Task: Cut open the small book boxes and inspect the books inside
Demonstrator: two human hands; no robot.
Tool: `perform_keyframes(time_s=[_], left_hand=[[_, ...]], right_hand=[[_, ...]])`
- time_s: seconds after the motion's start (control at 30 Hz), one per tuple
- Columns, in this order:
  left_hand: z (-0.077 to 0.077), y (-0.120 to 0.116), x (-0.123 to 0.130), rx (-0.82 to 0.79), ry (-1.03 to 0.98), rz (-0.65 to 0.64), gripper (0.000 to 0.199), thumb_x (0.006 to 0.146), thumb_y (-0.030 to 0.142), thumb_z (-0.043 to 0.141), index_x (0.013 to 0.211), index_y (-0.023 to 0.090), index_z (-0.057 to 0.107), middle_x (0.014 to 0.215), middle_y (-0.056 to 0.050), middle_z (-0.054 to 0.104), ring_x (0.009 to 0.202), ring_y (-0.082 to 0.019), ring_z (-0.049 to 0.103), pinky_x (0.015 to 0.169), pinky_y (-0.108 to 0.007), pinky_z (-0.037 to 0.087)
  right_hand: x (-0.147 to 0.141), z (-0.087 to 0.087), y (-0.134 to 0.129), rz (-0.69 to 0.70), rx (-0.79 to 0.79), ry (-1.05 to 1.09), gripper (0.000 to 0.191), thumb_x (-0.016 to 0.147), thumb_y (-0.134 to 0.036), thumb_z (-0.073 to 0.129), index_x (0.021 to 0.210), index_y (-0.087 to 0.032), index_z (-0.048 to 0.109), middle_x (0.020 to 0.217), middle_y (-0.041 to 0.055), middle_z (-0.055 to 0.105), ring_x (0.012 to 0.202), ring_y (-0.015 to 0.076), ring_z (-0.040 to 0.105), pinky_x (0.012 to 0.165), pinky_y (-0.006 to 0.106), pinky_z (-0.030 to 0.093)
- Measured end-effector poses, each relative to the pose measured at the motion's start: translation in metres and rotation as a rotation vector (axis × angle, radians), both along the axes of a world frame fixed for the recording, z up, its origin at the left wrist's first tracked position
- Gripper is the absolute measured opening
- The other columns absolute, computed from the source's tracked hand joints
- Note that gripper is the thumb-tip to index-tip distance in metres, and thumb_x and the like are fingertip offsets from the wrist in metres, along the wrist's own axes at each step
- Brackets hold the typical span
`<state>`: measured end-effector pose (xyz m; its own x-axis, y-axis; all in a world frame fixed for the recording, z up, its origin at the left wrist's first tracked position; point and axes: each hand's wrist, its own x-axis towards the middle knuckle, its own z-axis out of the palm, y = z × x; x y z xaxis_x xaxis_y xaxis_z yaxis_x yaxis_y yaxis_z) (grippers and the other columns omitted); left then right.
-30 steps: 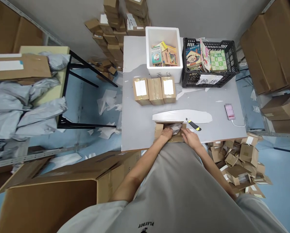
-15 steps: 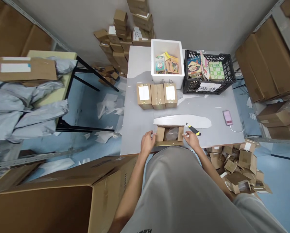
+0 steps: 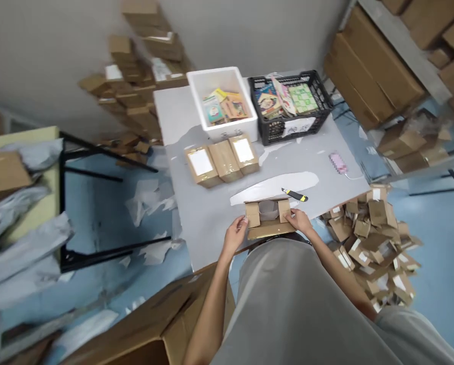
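A small cardboard box [image 3: 271, 231] lies at the table's near edge with its flaps apart, and clear plastic [image 3: 268, 210] shows inside. My left hand [image 3: 236, 234] is at the box's left side, fingers bent near the left flap; what they hold, if anything, is too small to make out. On the other side, my right hand [image 3: 298, 220] has its thumb and fingers on the right flap. A yellow and black cutter [image 3: 295, 194] rests just beyond the box, beside a white patch [image 3: 274, 186] on the tabletop.
Three taped boxes [image 3: 222, 161] stand on the grey table [image 3: 207, 218]. Behind them are a white bin [image 3: 230, 128] and a black crate [image 3: 293, 126] with books. A pink device [image 3: 338, 163] lies right. A large carton [image 3: 196, 309] is at lower left, a box pile [image 3: 379, 243] at right.
The view has turned, so the table appears tilted. The small box's near flap shows wider, and my right hand has moved onto its right flap.
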<state>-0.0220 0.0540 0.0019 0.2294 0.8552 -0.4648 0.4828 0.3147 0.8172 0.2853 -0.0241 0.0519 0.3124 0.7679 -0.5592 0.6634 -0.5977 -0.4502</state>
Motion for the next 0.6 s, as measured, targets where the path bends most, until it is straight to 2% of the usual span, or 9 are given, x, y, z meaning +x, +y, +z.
perform_keyframes(time_s=[0.1, 0.23, 0.43, 0.6], left_hand=[[0.007, 0.012, 0.02, 0.019, -0.038, -0.187, 0.077, 0.1, 0.081, 0.058, 0.138, 0.017, 0.074, 0.138, -0.019, 0.082, 0.122, -0.033, 0.081, 0.112, -0.048, 0.063], [0.021, 0.011, 0.069, 0.0, -0.117, -0.459, 0.074, 0.102, 0.078, 0.058, 0.142, 0.017, 0.072, 0.143, -0.019, 0.08, 0.128, -0.033, 0.079, 0.112, -0.047, 0.063], [0.038, -0.032, 0.171, -0.008, -0.179, -0.806, 0.064, 0.104, 0.07, 0.06, 0.141, 0.019, 0.073, 0.148, -0.018, 0.077, 0.126, -0.031, 0.08, 0.109, -0.046, 0.065], [0.033, -0.078, 0.259, 0.112, -0.102, -1.01, 0.06, 0.107, 0.066, 0.057, 0.143, 0.021, 0.074, 0.145, -0.016, 0.078, 0.12, -0.031, 0.08, 0.107, -0.047, 0.065]], right_hand=[[0.003, 0.008, -0.045, -0.191, 0.041, 0.006, 0.034, 0.109, -0.041, 0.063, 0.128, -0.021, 0.083, 0.126, 0.0111, 0.088, 0.108, 0.0276, 0.082, 0.091, 0.03, 0.056], [0.008, 0.018, -0.119, -0.464, 0.076, -0.048, 0.031, 0.106, -0.04, 0.063, 0.121, -0.021, 0.082, 0.114, 0.0108, 0.088, 0.096, 0.0268, 0.082, 0.086, 0.03, 0.056], [0.03, 0.023, -0.239, -0.843, 0.173, -0.063, 0.038, 0.104, -0.049, 0.06, 0.121, -0.022, 0.083, 0.116, 0.0104, 0.088, 0.093, 0.0293, 0.082, 0.085, 0.034, 0.058], [0.076, 0.004, -0.301, -0.993, 0.239, 0.016, 0.041, 0.103, -0.05, 0.059, 0.12, -0.021, 0.082, 0.109, 0.0096, 0.088, 0.092, 0.0299, 0.082, 0.082, 0.034, 0.058]])
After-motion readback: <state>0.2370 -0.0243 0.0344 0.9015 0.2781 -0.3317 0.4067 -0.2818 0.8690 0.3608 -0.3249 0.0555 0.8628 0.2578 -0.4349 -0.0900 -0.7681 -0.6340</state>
